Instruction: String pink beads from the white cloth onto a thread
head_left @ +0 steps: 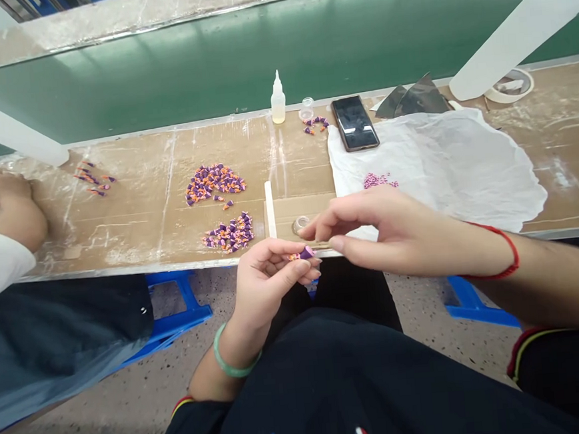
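Note:
Between the thumb and fingers of my left hand is a small purple and orange figurine, at the front edge of the table. My right hand is closed in a pinch on a thin stick, whose tip is close to the figurine; whether they touch I cannot tell. Just beyond my fingertips stands a small clear pot. A white strip lies left of it. Two piles of similar purple and orange pieces, a farther pile and a nearer pile, lie to the left.
At the back stand a dropper bottle and a phone. A white cloth holds tiny pink bits. Tape lies at the right. A co-worker's hand rests at the far left.

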The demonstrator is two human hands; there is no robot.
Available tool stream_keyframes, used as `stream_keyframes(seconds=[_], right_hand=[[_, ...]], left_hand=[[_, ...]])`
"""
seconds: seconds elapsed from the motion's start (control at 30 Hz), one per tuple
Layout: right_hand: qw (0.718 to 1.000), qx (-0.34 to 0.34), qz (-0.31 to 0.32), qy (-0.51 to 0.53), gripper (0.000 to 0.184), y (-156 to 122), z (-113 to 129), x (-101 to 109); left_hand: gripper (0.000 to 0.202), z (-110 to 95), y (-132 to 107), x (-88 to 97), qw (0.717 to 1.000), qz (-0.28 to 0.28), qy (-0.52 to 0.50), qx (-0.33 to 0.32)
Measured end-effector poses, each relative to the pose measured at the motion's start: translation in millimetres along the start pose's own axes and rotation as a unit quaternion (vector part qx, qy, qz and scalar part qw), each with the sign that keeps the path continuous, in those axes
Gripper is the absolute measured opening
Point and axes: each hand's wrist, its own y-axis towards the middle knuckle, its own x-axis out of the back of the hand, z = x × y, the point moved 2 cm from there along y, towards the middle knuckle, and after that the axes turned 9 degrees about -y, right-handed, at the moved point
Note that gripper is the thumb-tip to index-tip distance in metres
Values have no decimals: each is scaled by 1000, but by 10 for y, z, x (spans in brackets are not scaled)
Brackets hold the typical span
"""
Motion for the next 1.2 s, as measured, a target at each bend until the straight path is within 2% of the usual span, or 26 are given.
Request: stream_keyframes(seconds=[0.13,0.23,0.33,0.4,0.5,0.57,0.63,0.73,0.83,0.93,1.0,1.07,1.13,1.2], right_hand=[[999,-25,-34,1,13,-71,-134,84],[998,-32,-49,15,17,-150,-277,107],[994,-78,-79,21,22,-260,-480,116],[987,-127,-95,25,26,-338,-624,115],[974,-196,-110,43,30,-440,-793,104],[965,-226,-119,59,31,-496,-867,92],[958,-239,-141,71,37,-551,-921,81],[948,-243,-188,80,40,-653,-989,67],[936,-254,-225,92,31,-781,-1044,59],[922,-250,-273,116,22,-895,-1072,72],[916,-235,-300,128,16,-939,-1109,88],[920,-222,-311,84,13,-958,-1194,102],[930,-203,-306,-28,12,-956,-1325,103],[929,-175,-289,-148,11,-932,-1477,78]], left_hand=[[31,-19,32,28,999,-1,35,-3],[18,-39,131,224,983,8,180,-42],[3,-93,293,583,921,6,373,-113],[4,-149,425,851,878,1,460,-129],[11,-258,662,1188,849,-37,511,-132],[11,-324,845,1322,828,-68,539,-141],[9,-355,1028,1378,793,-70,591,-129],[3,-339,1238,1374,738,-32,668,-94],[7,-315,1328,1341,715,-6,693,-94],[10,-341,1319,1309,720,-24,685,-106],[8,-399,1272,1284,747,-68,651,-114],[4,-472,1196,1243,803,-110,571,-126],[5,-536,1091,1182,864,-139,464,-140],[9,-564,966,1102,913,-143,355,-140]])
